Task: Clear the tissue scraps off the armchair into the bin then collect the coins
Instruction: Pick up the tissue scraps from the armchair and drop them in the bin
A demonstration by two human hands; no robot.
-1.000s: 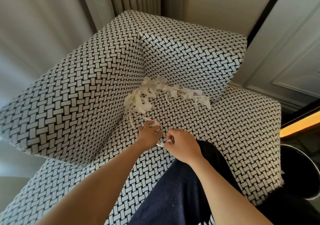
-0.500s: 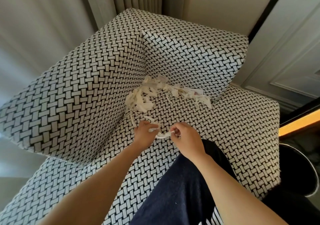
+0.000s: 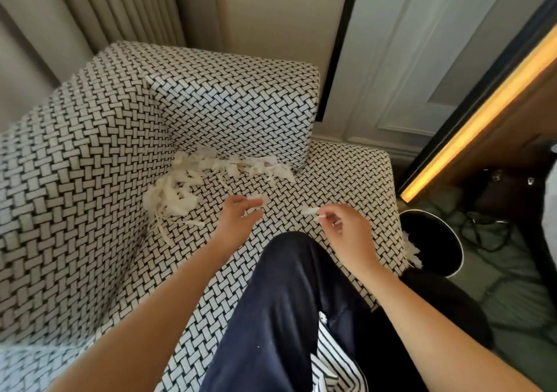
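A black-and-white woven armchair (image 3: 337, 177) fills the left and centre. White tissue scraps (image 3: 177, 192) lie heaped in the seat's back corner and along the backrest foot. My left hand (image 3: 238, 219) hovers over the seat, fingers loosely spread, with a small scrap at its fingertips; whether it pinches it I cannot tell. My right hand (image 3: 343, 225) pinches a short tissue strip (image 3: 312, 212) and is over the seat's right part. A round black bin (image 3: 434, 241) stands on the floor right of the chair, some scraps at its near rim. No coins are visible.
My knee in dark trousers (image 3: 289, 301) rests on the seat's front. Curtains and a panelled wall stand behind the chair. A lit amber strip (image 3: 482, 111) edges wooden furniture at right, with a dark bag and cables (image 3: 488, 229) on the floor beyond the bin.
The hands have separated; my right hand has carried its tissue strip to the right, toward the bin side. The view has swung right, bringing the bin and floor into sight.
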